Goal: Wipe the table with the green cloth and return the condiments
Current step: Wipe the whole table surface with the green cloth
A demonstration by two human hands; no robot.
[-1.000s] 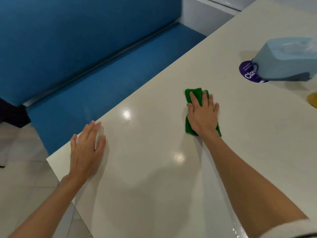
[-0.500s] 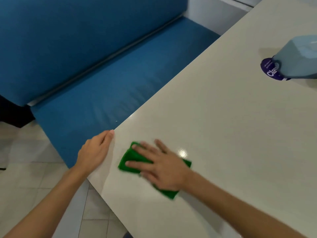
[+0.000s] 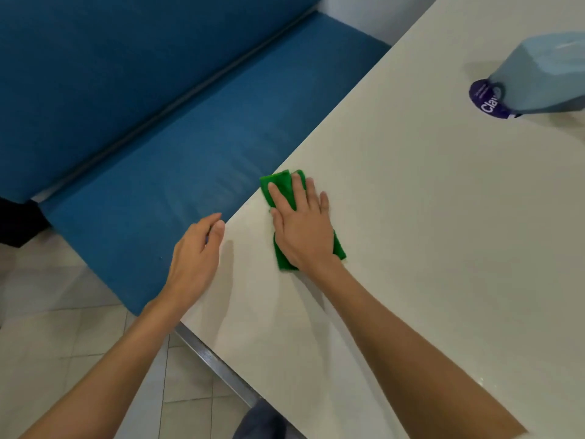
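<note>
**Operator:** Report the right fingers and the cloth position.

**Me:** I am pressing my right fingers (image 3: pixel 278 196) flat on the green cloth (image 3: pixel 280 182), straight and slightly spread. The cloth is lying folded on the bench (image 3: pixel 427 248) directly beneath them, close to the bench edge. Flat pressure is putting the whole fold in contact with the surface for wiping.

**Operator:** Left fingers?

**Me:** My left fingers (image 3: pixel 207 224) are loosely curled and holding nothing. They are resting at the bench edge just left of the cloth, above the blue seat (image 3: pixel 158 172). I judge they are bracing me. I cannot tell whether the tips are hooking under the edge.

**Operator:** Obstructions?

**Me:** My palm is covering the cloth's middle, so only its far end and near corner are showing. Well beyond my right fingers, to the right, the frame is cutting off a pale blue container (image 3: pixel 544 74). It is overlapping a purple sticker (image 3: pixel 486 103) whose lettering is only partly readable. No condiments are appearing in view.
</note>
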